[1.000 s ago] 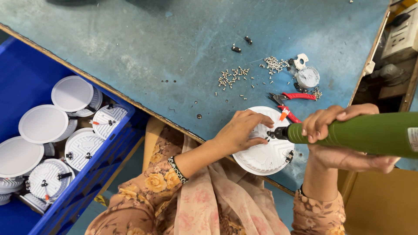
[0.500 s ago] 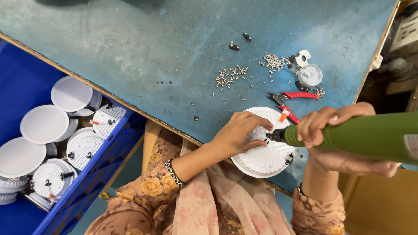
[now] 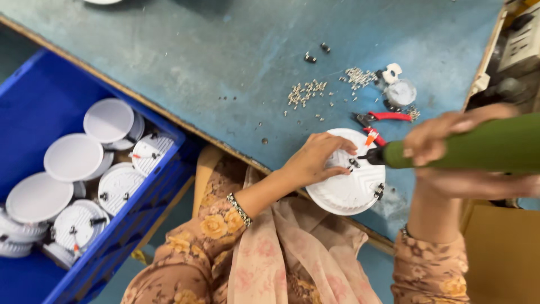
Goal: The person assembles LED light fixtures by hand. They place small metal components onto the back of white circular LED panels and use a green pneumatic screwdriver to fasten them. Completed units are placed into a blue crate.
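A round white lamp housing [image 3: 351, 188] lies back-up at the near edge of the blue-green worktable [image 3: 214, 62]. My left hand [image 3: 316, 159] rests on its left side, fingers spread over the ribbed back, holding it down. My right hand [image 3: 450, 141] grips a green electric screwdriver [image 3: 484, 147] held level, its dark tip at a small black clip [image 3: 354, 163] on the housing. A second black clip [image 3: 380, 191] sits at the housing's right rim.
Loose small screws [image 3: 306, 93] lie scattered on the table, with red-handled pliers [image 3: 382, 118] and a small clear cup [image 3: 400, 93] beyond the housing. A blue crate [image 3: 39, 95] at my left holds several white round housings [image 3: 73, 157]. A cardboard box [image 3: 500, 247] stands at lower right.
The view has shifted slightly; the screwdriver stays at the clip and my left hand stays on the housing. Nothing else has moved.
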